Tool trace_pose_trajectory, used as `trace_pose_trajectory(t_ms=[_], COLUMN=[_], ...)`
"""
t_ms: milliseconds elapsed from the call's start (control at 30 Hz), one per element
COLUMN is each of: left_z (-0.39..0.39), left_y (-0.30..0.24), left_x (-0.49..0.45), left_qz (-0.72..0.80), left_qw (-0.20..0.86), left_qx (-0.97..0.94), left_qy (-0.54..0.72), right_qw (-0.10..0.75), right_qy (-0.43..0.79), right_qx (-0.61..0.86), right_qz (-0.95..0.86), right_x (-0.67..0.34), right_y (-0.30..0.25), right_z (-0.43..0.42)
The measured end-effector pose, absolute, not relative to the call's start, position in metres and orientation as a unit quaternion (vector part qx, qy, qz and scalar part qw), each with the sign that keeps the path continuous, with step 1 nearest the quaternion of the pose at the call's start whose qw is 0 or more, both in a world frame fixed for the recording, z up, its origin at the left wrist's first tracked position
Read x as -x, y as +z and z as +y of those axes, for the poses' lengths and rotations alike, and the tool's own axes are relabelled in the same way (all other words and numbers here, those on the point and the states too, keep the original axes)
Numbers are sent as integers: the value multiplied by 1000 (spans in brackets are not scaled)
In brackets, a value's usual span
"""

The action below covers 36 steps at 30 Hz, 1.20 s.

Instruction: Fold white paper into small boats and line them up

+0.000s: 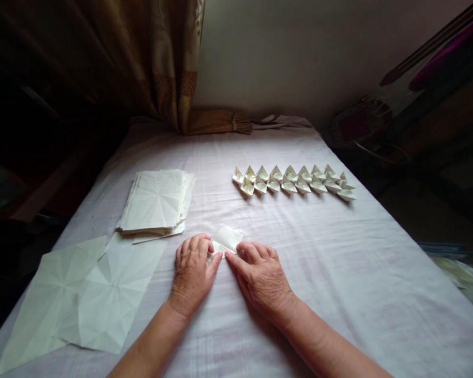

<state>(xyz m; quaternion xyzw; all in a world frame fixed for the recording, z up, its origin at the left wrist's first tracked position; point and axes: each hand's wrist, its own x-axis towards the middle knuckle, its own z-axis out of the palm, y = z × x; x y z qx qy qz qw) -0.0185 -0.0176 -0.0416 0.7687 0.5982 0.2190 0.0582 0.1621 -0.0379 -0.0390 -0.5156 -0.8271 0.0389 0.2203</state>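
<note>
Both my hands rest on a white cloth-covered table (339, 273), pinching a small folded piece of white paper (228, 237) between them. My left hand (193, 270) has its fingers curled onto the paper's left edge. My right hand (260, 273) presses the paper's near edge with its fingertips. Part of the paper is hidden under my fingers.
A stack of creased squared paper sheets (157, 202) lies at the left. Two unfolded creased sheets (82, 299) lie at the near left. Two rows of several folded paper boats (295, 182) sit further back. A curtain (173, 63) hangs behind; dark clutter (418, 105) stands to the right.
</note>
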Motion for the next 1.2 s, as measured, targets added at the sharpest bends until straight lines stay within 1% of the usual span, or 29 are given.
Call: trace_pose_trajectory(t_ms=[300,467,633,867,1200], left_z=[-22,-24,-25,-20,-18], left_y=[-43,-39,-37,-28,-25], left_x=[34,33,35,52,74], left_qz=[574,479,413,367,335], left_qw=[47,2,-49,-12,-28], left_qx=[-788,-847,-892,-920,-936], left_qy=[219,230,175,136,106], right_qw=[211,207,207,219,214], right_qy=[34,32,21,21,25], right_qx=[517,520,515,501,502], right_qz=[-829,-828,-832,-837,-837], right_x=[-161,-161,-162,-166,-166], right_y=[-40,-39,-40,-43,-44], right_z=[-39,-40,-39,-40,-41])
